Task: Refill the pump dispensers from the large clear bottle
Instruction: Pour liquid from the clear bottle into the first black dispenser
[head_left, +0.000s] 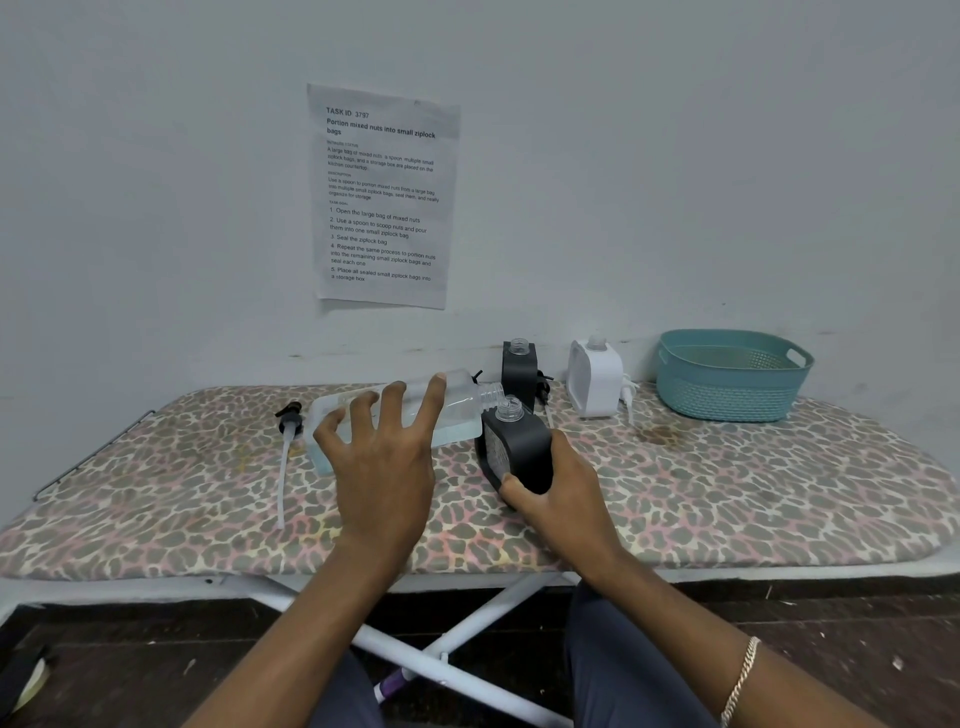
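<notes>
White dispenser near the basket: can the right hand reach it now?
Probably not yet: the right hand holds the tilted black dispenser. The way to the white dispenser looks free.

teal basket (727, 400) on ironing board (727, 493), right end | printed sheet (382, 197) on wall (156, 208)

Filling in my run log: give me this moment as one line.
phase: lining up pour | left hand: holds large clear plastic bottle on its side | right hand: holds tilted black square dispenser, neck open
</notes>
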